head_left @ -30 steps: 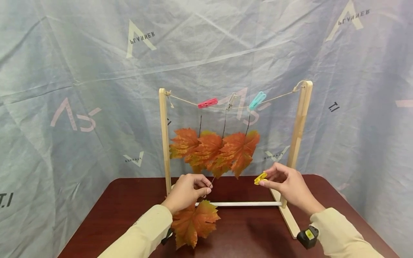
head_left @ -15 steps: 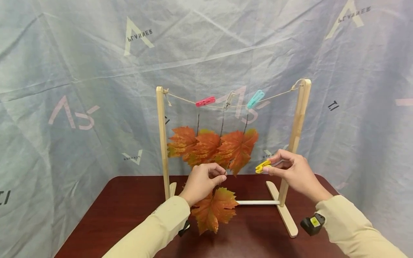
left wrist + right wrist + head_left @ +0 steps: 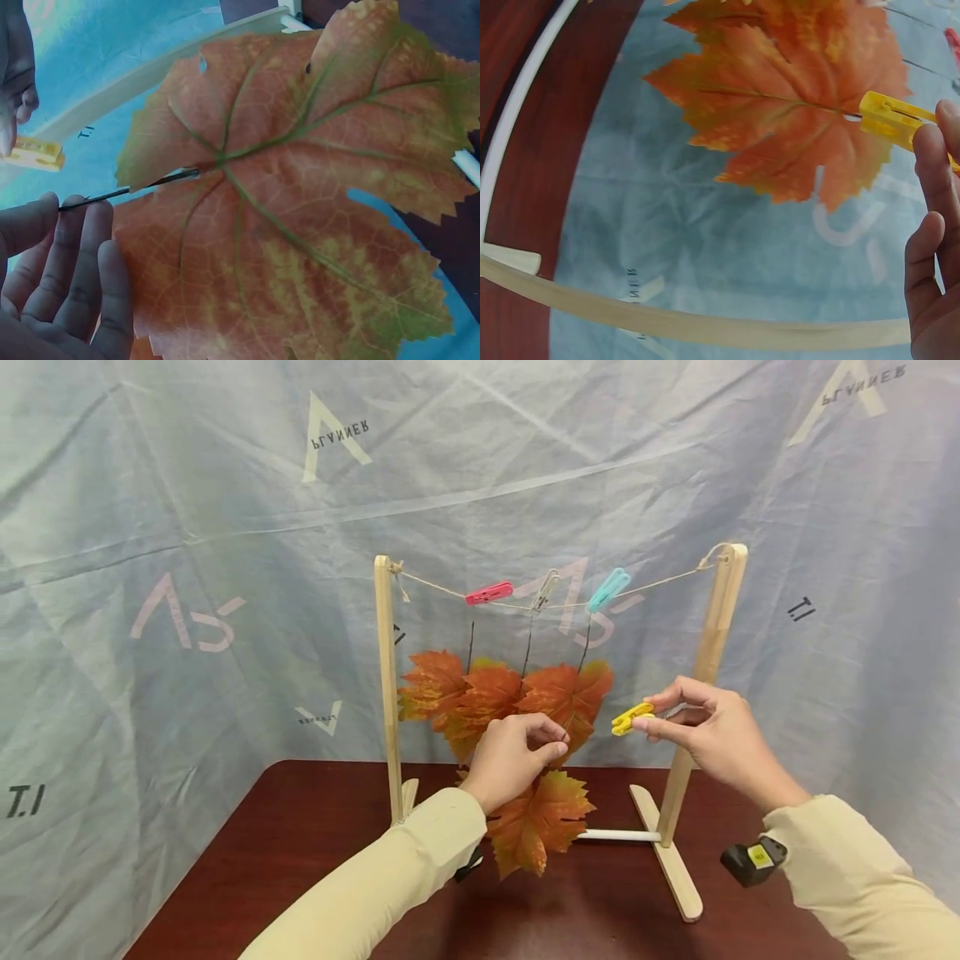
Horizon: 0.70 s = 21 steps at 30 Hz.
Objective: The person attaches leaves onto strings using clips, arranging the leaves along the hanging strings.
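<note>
My left hand (image 3: 521, 756) pinches the dark stem (image 3: 124, 193) of an orange maple leaf (image 3: 536, 827), which dangles below the fingers; its veined face fills much of the left wrist view. To the right, my right hand (image 3: 716, 731) pinches a yellow clothespin (image 3: 632, 719) between thumb and fingers, beside the rack's right post. Behind the left hand, several orange maple leaves (image 3: 495, 693) hang by their stems from a twine line (image 3: 442, 587). On that line sit a pink clothespin (image 3: 489, 592), a clear clothespin (image 3: 545, 591) and a light blue clothespin (image 3: 609, 590).
The twine is tied between a left wooden post (image 3: 388, 693) and a right wooden post (image 3: 708, 668). A white crossbar (image 3: 618, 836) joins them low down, above the dark red table (image 3: 300, 843). A grey printed cloth (image 3: 225, 485) hangs behind.
My left hand has moved up and to the right, carrying the leaf by its stem. The right hand has risen and shifted slightly right with the yellow clothespin.
</note>
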{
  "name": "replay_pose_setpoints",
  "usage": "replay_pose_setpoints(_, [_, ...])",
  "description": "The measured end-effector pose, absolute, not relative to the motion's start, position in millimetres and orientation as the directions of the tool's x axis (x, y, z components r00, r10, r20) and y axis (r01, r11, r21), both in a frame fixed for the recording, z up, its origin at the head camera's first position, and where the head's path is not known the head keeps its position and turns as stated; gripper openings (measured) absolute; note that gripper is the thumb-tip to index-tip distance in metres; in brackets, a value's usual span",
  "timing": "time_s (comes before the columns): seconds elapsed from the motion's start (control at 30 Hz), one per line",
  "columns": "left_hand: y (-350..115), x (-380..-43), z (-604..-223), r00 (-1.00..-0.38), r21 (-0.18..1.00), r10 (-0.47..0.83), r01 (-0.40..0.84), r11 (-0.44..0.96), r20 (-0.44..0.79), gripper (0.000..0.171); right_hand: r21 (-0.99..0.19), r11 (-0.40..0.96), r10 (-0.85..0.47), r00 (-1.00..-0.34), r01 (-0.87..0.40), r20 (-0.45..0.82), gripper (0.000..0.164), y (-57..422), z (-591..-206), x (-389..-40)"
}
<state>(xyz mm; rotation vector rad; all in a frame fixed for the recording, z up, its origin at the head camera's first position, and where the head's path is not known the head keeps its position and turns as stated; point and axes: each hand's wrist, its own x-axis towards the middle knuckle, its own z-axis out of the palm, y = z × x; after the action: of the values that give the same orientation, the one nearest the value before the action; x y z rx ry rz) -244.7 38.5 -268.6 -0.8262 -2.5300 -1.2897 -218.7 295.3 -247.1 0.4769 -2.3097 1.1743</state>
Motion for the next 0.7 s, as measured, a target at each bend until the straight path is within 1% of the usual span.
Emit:
replay_pose_setpoints(0.3, [65,-248,-249,-0.812,0.676,0.385,0.580,0.454,0.438,0.007,-0.589,0.630,-0.069,-0.792,-0.506,0.607,0.016,300,-210,-217])
replay_pose_setpoints(0.5, [79,-251,-239,-0.808,0.675,0.373,0.588,0.446,0.456,0.008,-0.578,0.653,-0.011,-0.770,-0.489,0.638,0.019,299,-187,-218])
replay_pose_setpoints(0.7, [93,-256,-230,-0.804,0.655,0.352,0.594,0.467,0.479,0.010,-0.574,0.644,0.021,-0.738,-0.507,0.675,0.014,303,-168,-219])
